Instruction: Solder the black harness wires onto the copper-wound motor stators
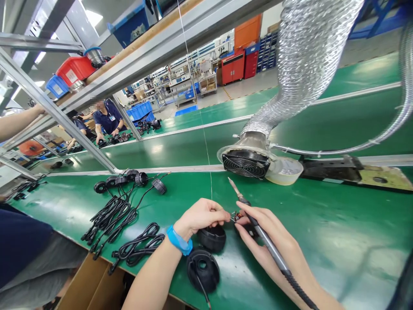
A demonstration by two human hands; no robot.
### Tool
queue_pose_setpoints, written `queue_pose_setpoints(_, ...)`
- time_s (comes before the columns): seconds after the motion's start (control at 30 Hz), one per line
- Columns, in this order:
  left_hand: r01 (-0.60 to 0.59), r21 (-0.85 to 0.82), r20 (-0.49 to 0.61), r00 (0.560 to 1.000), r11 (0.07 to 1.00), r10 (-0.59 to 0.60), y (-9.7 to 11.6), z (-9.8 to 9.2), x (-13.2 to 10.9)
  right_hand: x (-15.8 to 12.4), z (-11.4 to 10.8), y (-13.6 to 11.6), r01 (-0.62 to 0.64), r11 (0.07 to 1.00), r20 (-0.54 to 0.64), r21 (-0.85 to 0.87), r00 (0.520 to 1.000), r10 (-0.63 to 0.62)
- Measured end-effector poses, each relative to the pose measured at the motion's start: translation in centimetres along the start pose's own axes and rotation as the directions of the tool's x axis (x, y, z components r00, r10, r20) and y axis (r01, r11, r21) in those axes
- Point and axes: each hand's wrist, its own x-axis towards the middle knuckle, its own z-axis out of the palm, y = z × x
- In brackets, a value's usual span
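Observation:
My right hand [271, 237] is closed around a soldering iron [266, 239], its tip pointing up and away from me. The thumb and fingers of that hand also touch a small black part with copper-coloured windings [239, 216]. My left hand [206, 214], a blue band on its wrist, pinches a thin solder wire [206, 148] that runs down from above; its end shows by the fingertips, close to the windings. Beneath the left hand sits a round black housing [213, 239]. Nearer to me lies a black round cover [203, 270] with a cable through it.
Several black cables [114, 215] with round caps lie on the green bench [322, 224] at left, beside another cable bundle [138, 245]. Ahead stand a fume fan [247, 163] with a foil duct [309, 51] and a shallow dish [285, 170]. A person [29, 254] is at far left.

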Motion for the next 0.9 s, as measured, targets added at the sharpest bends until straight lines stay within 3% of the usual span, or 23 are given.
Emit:
queue_pose_setpoints(0.37,-0.002,0.01,0.055,0.998,1.0,0.002,0.0,0.1,-0.3,-0.1,-0.2,0.6,-0.095,0.995,-0.035,-0.018,0.995,0.094)
queue_pose_setpoints(0.63,0.03,0.057,0.061,0.998,0.998,-0.033,0.3,0.3,-0.3,-2.3,-1.3,1.7,-0.119,0.986,0.016,-0.117,0.992,0.122)
queue_pose_setpoints(0.9,0.047,0.11,0.073,0.996,0.993,-0.055,0.9,1.0,-0.6,-2.4,-0.6,2.1,-0.167,0.985,0.047,-0.051,0.984,0.169)
